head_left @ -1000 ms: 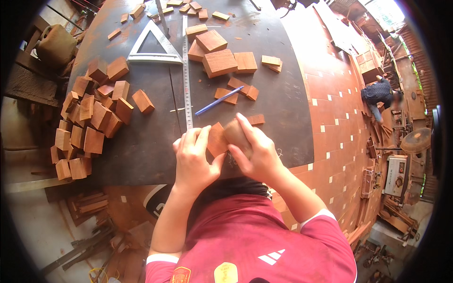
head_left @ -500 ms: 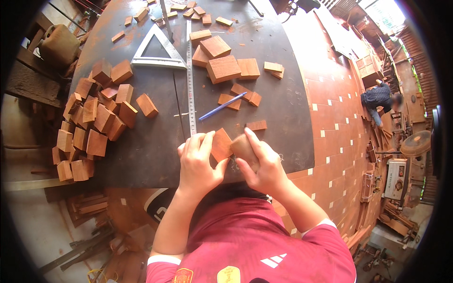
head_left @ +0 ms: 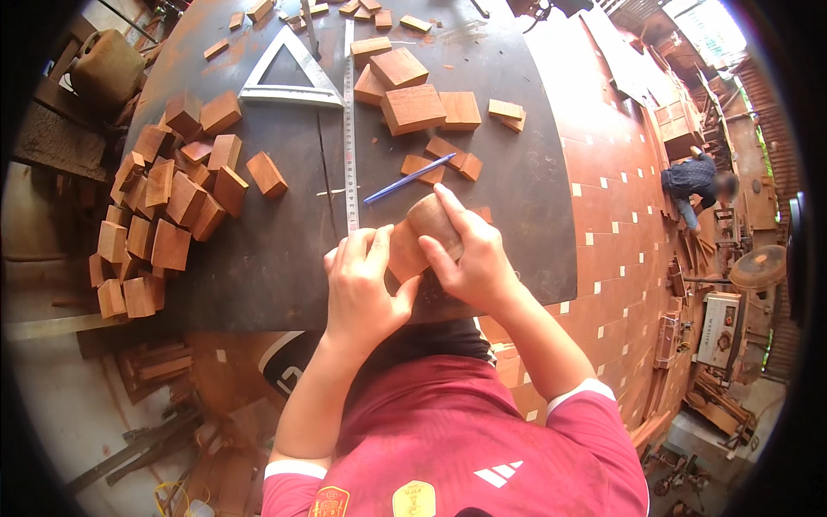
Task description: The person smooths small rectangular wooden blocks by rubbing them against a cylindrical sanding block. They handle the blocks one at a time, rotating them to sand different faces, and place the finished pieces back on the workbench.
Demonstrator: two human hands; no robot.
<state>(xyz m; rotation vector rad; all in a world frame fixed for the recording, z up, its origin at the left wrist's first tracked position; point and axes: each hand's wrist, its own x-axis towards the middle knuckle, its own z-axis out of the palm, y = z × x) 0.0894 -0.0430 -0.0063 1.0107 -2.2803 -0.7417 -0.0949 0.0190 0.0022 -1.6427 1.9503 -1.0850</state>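
Near the table's front edge, my left hand (head_left: 366,280) grips a reddish-brown wooden block (head_left: 403,257) between thumb and fingers. My right hand (head_left: 474,258) is closed round a tan, curved piece (head_left: 435,222) that looks like worn sandpaper, which lies over the block's upper right part and hides it. Beyond my hands lies a blue pen (head_left: 408,178), its far end resting on small wooden blocks (head_left: 424,167). A steel ruler (head_left: 349,146) runs away from my left fingers along the table. One small block (head_left: 482,214) is mostly hidden behind my right hand.
A heap of wooden blocks (head_left: 185,198) covers the dark table's (head_left: 258,284) left side. Farther off are a metal triangle (head_left: 293,73) and larger blocks (head_left: 413,109). Another person (head_left: 696,183) bends over at the far right, beyond the tiled floor (head_left: 594,258).
My right hand and the tan piece have moved up and left, onto the wooden block. My left hand still holds the block. The view has shifted slightly.
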